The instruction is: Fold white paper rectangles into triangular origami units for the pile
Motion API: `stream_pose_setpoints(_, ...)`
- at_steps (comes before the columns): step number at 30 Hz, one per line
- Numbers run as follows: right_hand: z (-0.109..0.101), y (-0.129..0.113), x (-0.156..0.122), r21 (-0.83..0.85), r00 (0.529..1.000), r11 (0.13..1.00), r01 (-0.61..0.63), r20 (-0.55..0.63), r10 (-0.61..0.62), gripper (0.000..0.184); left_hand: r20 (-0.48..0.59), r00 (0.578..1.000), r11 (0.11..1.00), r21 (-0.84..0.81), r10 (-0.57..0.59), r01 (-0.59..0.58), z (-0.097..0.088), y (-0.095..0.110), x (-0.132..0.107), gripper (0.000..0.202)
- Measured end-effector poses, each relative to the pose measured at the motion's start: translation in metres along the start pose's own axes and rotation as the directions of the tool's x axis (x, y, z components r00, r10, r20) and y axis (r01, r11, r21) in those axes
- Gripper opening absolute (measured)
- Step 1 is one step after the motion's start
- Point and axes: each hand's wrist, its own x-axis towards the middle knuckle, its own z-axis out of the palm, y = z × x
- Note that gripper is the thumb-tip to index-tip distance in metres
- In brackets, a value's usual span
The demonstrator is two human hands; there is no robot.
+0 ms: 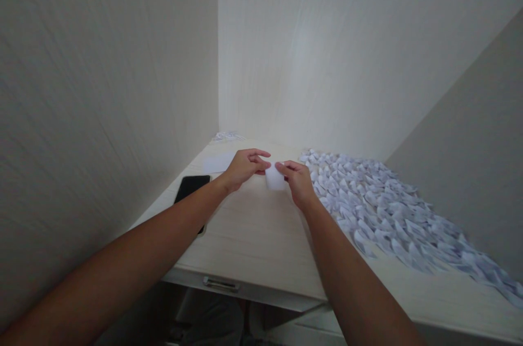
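Between my two hands, a small white piece of paper [275, 179] is held just over the pale wooden desk [253, 231]. My left hand [247, 165] pinches its upper left edge between thumb and fingertips, with the index finger stretched out above. At the upper right edge, my right hand [298, 177] grips it between thumb and fingers. Behind my left hand lie flat white paper sheets [216, 163], partly covered by that hand. To the right of my right hand spreads a wide layer of many small folded white paper pieces [368, 193].
A dark-screened phone [192, 187] lies at the left, partly under my left forearm. More small white paper bits [227, 136] sit in the far left corner. Walls close in the desk at the left and back. A drawer handle [221, 284] is on the front edge.
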Motion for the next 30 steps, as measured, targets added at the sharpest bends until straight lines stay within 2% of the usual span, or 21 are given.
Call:
stream_pose_setpoints(3, 0.0007, 0.0017, -0.0007, 0.022, 1.000, 1.000, -0.023, 0.006, 0.023, 0.029, 0.014, 1.000, 1.000, 0.020, 0.018, -0.018, -0.0014, 0.0028, 0.0005, 0.032)
stream_pose_setpoints(8, 0.0013, 0.0025, -0.0004, 0.020, 1.000, 1.000, -0.020, 0.022, 0.019, 0.027, 0.028, 0.999, 1.000, 0.018, -0.016, 0.016, -0.0025, 0.0089, -0.0005, 0.031)
stream_pose_setpoints(13, -0.0001, 0.0045, 0.0031, 0.012, 0.999, 1.000, 0.016, -0.047, -0.016, 0.029, 0.056, 0.994, 0.996, -0.015, -0.090, 0.091, 0.0018, 0.0085, -0.0032, 0.032)
stream_pose_setpoints(21, 0.0009, 0.0069, 0.0048, 0.040, 0.995, 0.999, 0.021, -0.098, -0.017, 0.027, 0.039, 0.992, 0.993, 0.031, -0.118, 0.116, 0.0022, 0.0071, -0.0036, 0.029)
stream_pose_setpoints(27, 0.0015, 0.0052, 0.0043, 0.074, 0.994, 0.997, 0.028, -0.106, -0.020, 0.029, 0.047, 0.994, 0.993, 0.063, -0.099, 0.096, -0.0001, 0.0050, -0.0032, 0.043)
stream_pose_setpoints(30, 0.0007, 0.0055, 0.0055, 0.083, 0.990, 0.996, 0.033, -0.137, -0.021, 0.029, 0.059, 0.990, 0.987, 0.101, -0.128, 0.122, -0.0012, 0.0033, -0.0029, 0.045)
